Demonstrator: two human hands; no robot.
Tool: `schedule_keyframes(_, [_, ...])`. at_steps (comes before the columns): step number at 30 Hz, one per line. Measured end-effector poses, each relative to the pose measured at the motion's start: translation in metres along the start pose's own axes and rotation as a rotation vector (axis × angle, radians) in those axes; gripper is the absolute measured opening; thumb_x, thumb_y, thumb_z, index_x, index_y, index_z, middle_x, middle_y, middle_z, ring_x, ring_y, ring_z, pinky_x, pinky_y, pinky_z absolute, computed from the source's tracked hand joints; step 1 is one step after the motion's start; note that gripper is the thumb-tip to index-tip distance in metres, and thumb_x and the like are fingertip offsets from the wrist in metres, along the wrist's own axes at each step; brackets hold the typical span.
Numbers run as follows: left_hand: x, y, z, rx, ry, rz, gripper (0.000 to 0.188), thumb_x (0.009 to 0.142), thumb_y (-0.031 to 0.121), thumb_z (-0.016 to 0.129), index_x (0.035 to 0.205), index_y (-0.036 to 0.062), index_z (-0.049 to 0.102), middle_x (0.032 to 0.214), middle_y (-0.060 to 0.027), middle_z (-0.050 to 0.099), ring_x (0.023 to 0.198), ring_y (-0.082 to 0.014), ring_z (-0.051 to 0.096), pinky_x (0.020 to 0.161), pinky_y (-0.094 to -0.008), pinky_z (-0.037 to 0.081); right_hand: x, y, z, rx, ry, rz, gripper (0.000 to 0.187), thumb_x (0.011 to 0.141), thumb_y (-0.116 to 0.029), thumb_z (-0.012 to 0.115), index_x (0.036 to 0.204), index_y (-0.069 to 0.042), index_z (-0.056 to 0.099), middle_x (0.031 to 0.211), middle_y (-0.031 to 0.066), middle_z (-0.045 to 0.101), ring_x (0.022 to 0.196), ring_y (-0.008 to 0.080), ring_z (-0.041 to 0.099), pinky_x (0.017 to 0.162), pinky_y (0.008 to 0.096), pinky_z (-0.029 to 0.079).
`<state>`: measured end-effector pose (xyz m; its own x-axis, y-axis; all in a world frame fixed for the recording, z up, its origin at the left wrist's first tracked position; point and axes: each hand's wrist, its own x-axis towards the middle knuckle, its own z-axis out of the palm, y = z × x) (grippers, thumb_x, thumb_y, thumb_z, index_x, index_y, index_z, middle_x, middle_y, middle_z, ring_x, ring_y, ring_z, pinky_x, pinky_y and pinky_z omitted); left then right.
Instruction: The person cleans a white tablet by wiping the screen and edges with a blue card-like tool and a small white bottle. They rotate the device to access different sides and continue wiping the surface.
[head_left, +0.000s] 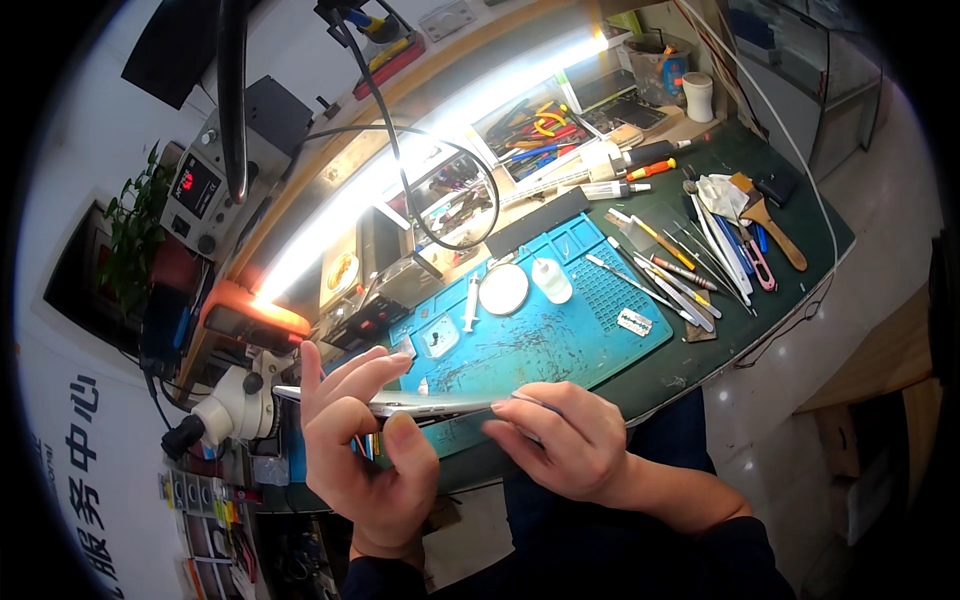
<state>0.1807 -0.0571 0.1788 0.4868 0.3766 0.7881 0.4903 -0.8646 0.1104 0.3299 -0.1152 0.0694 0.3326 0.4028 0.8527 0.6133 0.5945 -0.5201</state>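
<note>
A thin silver device, like a phone or tablet (440,406), is held up nearly edge-on over the near edge of the blue work mat (520,350). My left hand (365,450) grips it at its left part, with the thumb below and some fingers stretched out above. At the device's right end, my right hand (575,440) is closed in a pinch. A slim dark tool (537,402) shows between its fingers, its tip hidden near the device's edge. What faces the device turns away from view cannot be seen.
On the mat lie a syringe (471,304), a round white dish (503,290), a dropper bottle (551,280) and a razor blade (634,321). Several tweezers and brushes (758,228) spread to the right. A microscope (232,403) stands left, and a cable (497,200) loops above.
</note>
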Motion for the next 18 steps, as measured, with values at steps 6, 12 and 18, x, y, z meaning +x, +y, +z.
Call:
schedule_keyframes(6, [0.0005,-0.0003,-0.0014,0.009,-0.021,0.012,0.022,0.100,0.018,0.062,0.101,0.0080,0.042,0.111,-0.0139,0.077,0.103,-0.0335,0.074,0.121,-0.0655,0.031,-0.0024,0.0032,0.0068,-0.044,0.035,-0.038,0.025,0.078,0.000,0.087,0.099,-0.002,0.073,0.093,0.0097,0.072,0.076,0.0225,0.073,0.063,0.0312,0.060])
schedule_keyframes(12, [0.0009,-0.0006,0.0009,0.008,-0.019,0.022,0.022,0.099,0.017,0.063,0.100,0.0083,0.043,0.110,-0.0136,0.077,0.103,-0.0336,0.074,0.121,-0.0651,0.032,-0.0028,0.0030,0.0076,-0.069,0.044,-0.042,0.024,0.078,0.002,0.086,0.098,-0.001,0.073,0.092,0.0095,0.073,0.075,0.0221,0.072,0.061,0.0304,0.060])
schedule_keyframes(18, [0.0011,0.0000,-0.0014,0.028,-0.024,0.033,0.022,0.099,0.017,0.063,0.100,0.0085,0.043,0.110,-0.0132,0.077,0.103,-0.0332,0.075,0.121,-0.0639,0.033,-0.0024,0.0009,0.0085,-0.080,0.048,-0.060,0.026,0.076,0.003,0.086,0.098,-0.001,0.072,0.092,0.0095,0.072,0.074,0.0218,0.073,0.062,0.0301,0.060])
